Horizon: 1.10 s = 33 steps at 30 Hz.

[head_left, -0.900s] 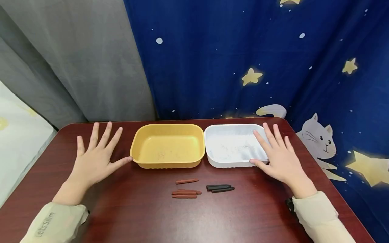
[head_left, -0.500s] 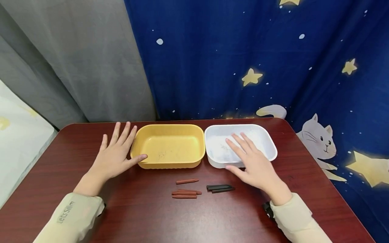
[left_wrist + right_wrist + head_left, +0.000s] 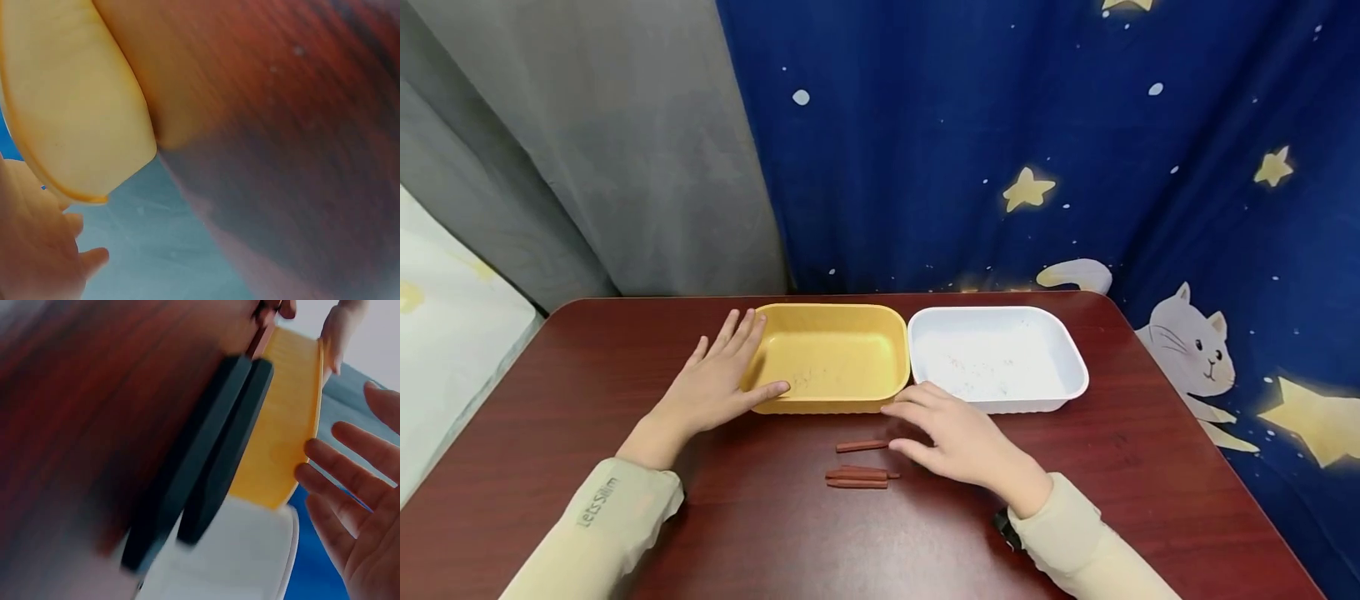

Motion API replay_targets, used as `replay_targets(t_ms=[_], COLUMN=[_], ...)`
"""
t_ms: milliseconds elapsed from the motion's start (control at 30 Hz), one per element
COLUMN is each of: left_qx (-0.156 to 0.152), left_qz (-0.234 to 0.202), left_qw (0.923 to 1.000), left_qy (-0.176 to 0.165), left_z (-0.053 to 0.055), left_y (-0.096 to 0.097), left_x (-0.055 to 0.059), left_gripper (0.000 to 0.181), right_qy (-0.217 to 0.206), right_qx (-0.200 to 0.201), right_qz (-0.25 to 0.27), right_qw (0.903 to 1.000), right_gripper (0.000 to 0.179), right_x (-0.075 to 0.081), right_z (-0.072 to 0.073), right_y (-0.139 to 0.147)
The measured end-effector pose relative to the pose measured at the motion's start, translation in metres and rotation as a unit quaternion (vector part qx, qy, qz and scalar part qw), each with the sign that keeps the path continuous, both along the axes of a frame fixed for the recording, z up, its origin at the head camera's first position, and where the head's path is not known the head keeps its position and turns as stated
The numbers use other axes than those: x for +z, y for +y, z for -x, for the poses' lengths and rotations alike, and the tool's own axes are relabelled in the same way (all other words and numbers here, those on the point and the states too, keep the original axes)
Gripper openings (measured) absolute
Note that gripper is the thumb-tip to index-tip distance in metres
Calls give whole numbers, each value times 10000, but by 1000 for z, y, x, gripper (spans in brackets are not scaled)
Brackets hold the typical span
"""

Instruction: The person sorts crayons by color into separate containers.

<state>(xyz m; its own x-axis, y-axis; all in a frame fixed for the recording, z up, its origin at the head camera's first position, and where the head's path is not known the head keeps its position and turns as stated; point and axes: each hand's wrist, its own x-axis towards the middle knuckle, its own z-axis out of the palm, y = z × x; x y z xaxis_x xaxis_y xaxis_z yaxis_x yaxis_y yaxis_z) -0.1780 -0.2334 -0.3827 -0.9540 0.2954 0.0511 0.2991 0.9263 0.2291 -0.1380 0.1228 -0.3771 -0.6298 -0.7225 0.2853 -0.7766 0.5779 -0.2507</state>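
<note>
My left hand [image 3: 718, 383], fingers spread, is over the left end of the yellow tray [image 3: 831, 407], thumb at its front rim. In the left wrist view this hand [image 3: 37, 237] shows beside the tray's wall [image 3: 81, 100]. My right hand [image 3: 958, 437] hovers in front of the white tray [image 3: 1022, 407], fingers loosely bent and holding nothing. Beneath it are black crayons [image 3: 194, 456], hidden by the hand in the head view but large in the right wrist view. To its left lie a single reddish-brown crayon [image 3: 861, 446] and a small group of reddish-brown crayons [image 3: 857, 478].
The two trays stand side by side at the back of the dark red-brown table [image 3: 760, 533]. Behind hangs a blue curtain [image 3: 910, 150] with stars and a cat, next to a grey curtain [image 3: 647, 150]. A pale patterned cloth [image 3: 452, 358] is at the left.
Both hands have moved inward. The left has shifted right onto the yellow tray's end; the right has come left and nearer, off the white tray and over the black crayons, its fingers bending.
</note>
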Motion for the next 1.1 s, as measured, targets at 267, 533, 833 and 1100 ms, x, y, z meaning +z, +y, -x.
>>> replay_targets(t_ms=[267,533,833,1100], left_qx=[-73,-83,-5,13], left_qz=[16,0,-209,-317], left_qw=[9997,9995,9993,9983], left_qy=[-225,-314,-322,-485], left_z=[1,2,3,1], left_y=[3,4,4,4], left_x=[-3,-3,-3,-3], left_gripper=[109,111,117,118], right_qy=[-445,-899,-1383,-1660], right_qx=[472,573,775,698], right_qz=[-692,-1265,-1377,-1427], right_qw=[9955,9862,9777,9732], right_gripper=[31,31,30,23], right_x=[-3,-3,-4,-9], right_z=[2,10,20,25], right_y=[-23,-35,-43,-49])
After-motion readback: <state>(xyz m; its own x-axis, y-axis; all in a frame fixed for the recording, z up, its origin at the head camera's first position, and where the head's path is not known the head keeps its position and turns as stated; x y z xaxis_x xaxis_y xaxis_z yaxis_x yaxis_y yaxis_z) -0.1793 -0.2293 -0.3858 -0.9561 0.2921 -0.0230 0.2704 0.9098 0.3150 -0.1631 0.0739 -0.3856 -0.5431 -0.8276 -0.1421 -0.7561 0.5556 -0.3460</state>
